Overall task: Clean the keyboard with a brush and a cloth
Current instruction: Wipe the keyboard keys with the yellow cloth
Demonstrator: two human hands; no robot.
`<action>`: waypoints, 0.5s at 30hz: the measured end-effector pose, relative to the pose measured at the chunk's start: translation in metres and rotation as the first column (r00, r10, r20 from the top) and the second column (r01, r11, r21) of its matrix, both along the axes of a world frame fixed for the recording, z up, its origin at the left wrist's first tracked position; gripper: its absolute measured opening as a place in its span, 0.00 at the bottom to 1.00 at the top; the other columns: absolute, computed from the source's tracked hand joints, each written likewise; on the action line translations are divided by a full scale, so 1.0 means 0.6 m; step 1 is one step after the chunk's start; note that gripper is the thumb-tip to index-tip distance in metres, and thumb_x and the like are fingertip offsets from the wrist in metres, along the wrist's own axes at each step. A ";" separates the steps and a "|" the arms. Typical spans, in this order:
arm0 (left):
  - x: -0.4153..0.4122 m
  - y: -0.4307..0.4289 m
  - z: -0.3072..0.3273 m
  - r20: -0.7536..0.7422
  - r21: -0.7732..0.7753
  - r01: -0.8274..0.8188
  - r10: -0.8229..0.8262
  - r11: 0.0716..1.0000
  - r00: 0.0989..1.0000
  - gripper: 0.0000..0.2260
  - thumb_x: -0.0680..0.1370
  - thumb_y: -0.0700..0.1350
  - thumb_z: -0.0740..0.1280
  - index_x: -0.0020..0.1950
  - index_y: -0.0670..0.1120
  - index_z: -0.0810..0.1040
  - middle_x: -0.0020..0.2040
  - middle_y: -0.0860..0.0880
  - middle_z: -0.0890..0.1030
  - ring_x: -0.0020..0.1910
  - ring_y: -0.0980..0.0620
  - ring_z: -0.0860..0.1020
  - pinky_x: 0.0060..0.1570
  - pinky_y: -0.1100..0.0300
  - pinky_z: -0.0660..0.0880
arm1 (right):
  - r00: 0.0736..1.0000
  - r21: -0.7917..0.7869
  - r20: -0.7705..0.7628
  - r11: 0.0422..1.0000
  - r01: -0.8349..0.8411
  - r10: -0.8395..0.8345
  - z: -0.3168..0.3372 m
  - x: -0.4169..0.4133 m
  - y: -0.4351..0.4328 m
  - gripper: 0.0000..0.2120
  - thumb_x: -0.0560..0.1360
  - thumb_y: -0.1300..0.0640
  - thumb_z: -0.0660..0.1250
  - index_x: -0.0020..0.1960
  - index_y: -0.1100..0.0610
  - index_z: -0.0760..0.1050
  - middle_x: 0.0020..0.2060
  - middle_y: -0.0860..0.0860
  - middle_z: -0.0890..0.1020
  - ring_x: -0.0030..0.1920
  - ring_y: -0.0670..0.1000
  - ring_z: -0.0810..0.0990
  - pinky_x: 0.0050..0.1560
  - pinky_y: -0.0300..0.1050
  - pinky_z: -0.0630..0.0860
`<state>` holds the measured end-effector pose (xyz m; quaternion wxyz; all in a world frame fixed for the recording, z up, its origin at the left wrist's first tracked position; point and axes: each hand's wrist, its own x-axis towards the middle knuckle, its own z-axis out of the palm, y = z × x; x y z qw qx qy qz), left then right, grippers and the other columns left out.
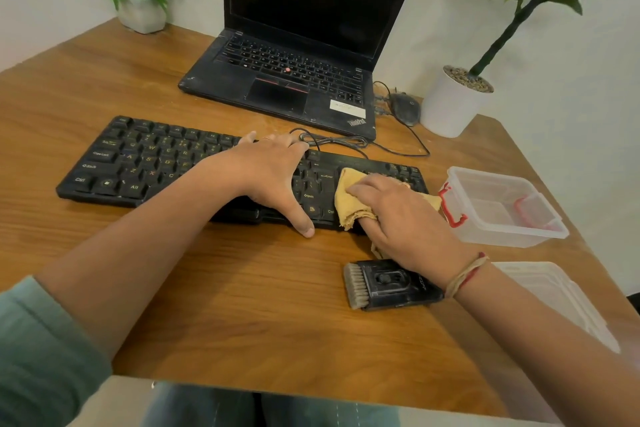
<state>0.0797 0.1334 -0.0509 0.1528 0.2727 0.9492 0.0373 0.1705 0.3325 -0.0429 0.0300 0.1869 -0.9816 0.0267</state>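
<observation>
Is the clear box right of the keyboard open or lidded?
Open: the clear box has no lid on it, and its red latch hangs free at the side.

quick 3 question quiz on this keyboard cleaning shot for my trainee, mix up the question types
1. True or false: the brush lies on the table, in neither hand.
2. Which hand holds the cloth against the keyboard? A) left B) right C) both
3. Fill in: to the right of the keyboard stands a clear plastic ____ with red clips.

Key
1. True.
2. B, the right hand.
3. box
</observation>
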 end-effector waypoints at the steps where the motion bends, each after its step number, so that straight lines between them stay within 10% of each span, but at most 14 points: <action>1: 0.000 0.000 0.000 0.004 0.001 -0.002 0.002 1.000 1.000 0.63 0.56 0.75 0.72 0.80 0.49 0.46 0.80 0.50 0.50 0.79 0.46 0.51 0.76 0.38 0.45 | 1.000 0.030 -0.013 0.999 0.021 -0.021 0.001 0.002 0.004 0.18 0.78 0.54 0.58 0.67 0.55 0.70 0.62 0.51 0.73 0.61 0.51 0.72 0.59 0.45 0.69; 7: 0.003 0.001 0.003 0.009 -0.005 -0.010 0.010 1.000 1.000 0.63 0.57 0.74 0.72 0.81 0.49 0.46 0.81 0.50 0.50 0.79 0.46 0.51 0.76 0.39 0.45 | 0.995 0.039 -0.043 0.995 0.094 -0.093 0.010 0.007 0.019 0.17 0.76 0.50 0.51 0.47 0.54 0.77 0.44 0.51 0.79 0.48 0.52 0.72 0.49 0.49 0.71; 10: 0.005 0.000 0.004 0.010 -0.002 -0.012 0.012 1.000 1.000 0.63 0.57 0.74 0.72 0.81 0.49 0.46 0.80 0.50 0.51 0.79 0.46 0.51 0.76 0.38 0.45 | 0.993 -0.123 0.015 0.985 0.120 -0.119 0.012 0.012 0.026 0.14 0.73 0.51 0.51 0.31 0.51 0.65 0.30 0.48 0.72 0.36 0.46 0.68 0.42 0.49 0.70; 15: 0.006 0.000 0.007 0.012 -0.001 -0.010 0.010 1.000 1.000 0.62 0.57 0.74 0.72 0.81 0.48 0.46 0.80 0.49 0.51 0.79 0.46 0.52 0.76 0.38 0.45 | 0.954 -0.444 0.157 0.845 0.298 -0.254 0.035 0.014 0.030 0.17 0.79 0.57 0.56 0.32 0.53 0.67 0.27 0.47 0.70 0.28 0.44 0.66 0.31 0.37 0.64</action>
